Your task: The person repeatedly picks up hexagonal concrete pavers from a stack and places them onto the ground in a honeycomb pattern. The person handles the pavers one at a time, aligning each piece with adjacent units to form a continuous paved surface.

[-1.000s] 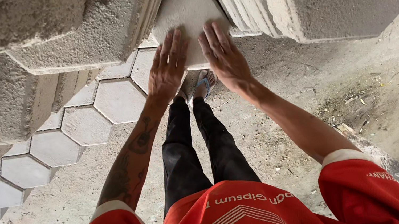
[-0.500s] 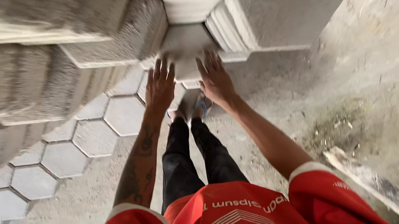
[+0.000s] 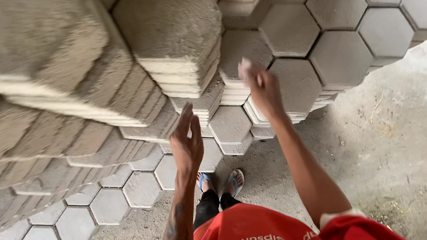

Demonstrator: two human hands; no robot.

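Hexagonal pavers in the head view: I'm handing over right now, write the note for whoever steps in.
Left hand: open, fingers spread, empty, raised in front of the stacked grey hexagonal pavers.
Right hand: raised at the stack front, fingertips at a paver's edge; whether it grips cannot be told.
Pavers: tall stacks straight ahead and to the right, a single layer laid on the ground at left.
Done: many blocks stacked and laid.
Left: neither hand clearly holds a block; any lift is not yet made.
Feet in sandals stand close to the lowest row.
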